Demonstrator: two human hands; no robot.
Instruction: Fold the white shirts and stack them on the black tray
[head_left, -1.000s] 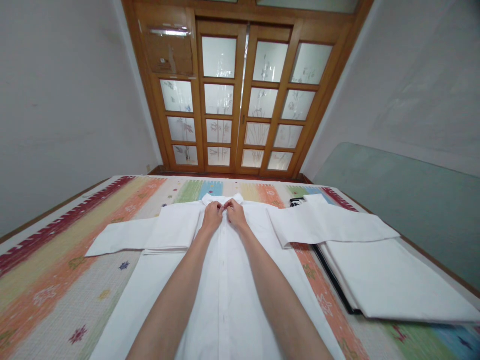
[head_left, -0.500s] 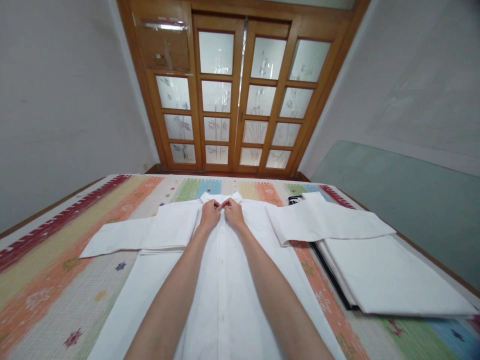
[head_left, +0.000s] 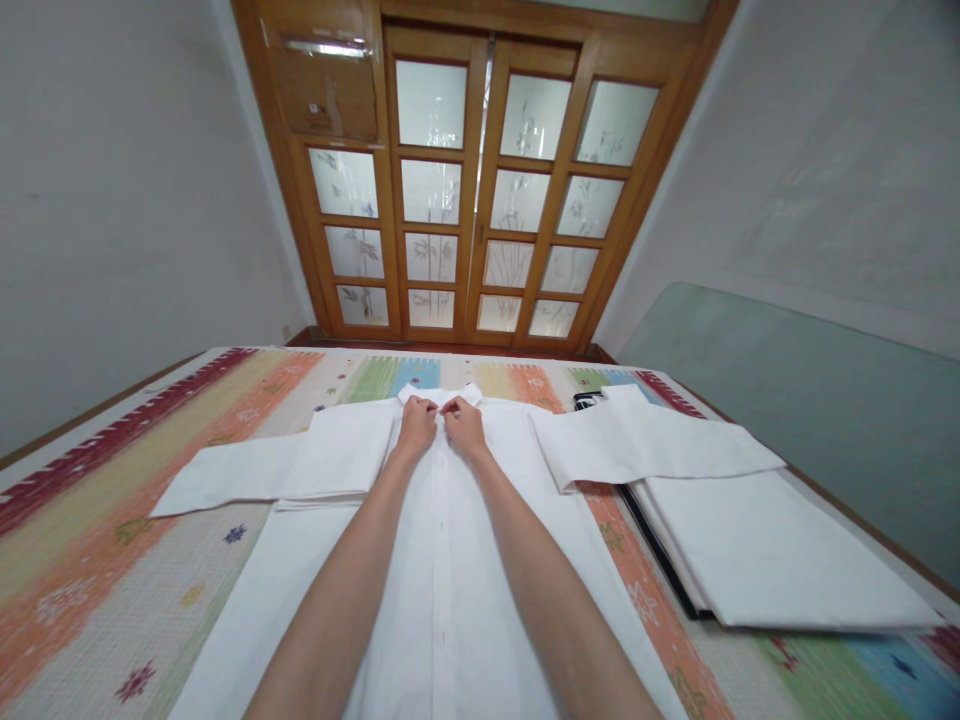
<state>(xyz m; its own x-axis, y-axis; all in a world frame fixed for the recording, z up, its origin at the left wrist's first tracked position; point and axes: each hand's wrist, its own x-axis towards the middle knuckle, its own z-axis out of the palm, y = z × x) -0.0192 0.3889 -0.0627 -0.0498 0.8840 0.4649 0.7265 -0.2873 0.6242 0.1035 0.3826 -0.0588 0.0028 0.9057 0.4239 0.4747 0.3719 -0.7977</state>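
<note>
A white button-up shirt (head_left: 442, 560) lies front side up, its collar pointing away from me and both sleeves spread sideways. My left hand (head_left: 418, 422) pinches the front edge just below the collar (head_left: 441, 394). Close beside it, my right hand (head_left: 463, 424) pinches the other side of the front at the same height. A small gap shows between the two sets of fingertips. Any button between them is too small to make out. The right sleeve (head_left: 652, 440) lies partly over a folded white cloth (head_left: 780, 550); the left sleeve (head_left: 247, 472) rests on the patterned cover.
Under the shirt spreads a striped, patterned cover (head_left: 247, 400). Beneath the folded white cloth something black (head_left: 664, 550) sticks out along its edge. A pale green board (head_left: 787, 390) stands along the right side. Wooden doors with glass panes (head_left: 480, 190) are at the far end.
My fingertips have drawn slightly apart at the collar, the left hand shifting a little to the left. The shirt lies as before, and the view has moved very slightly.
</note>
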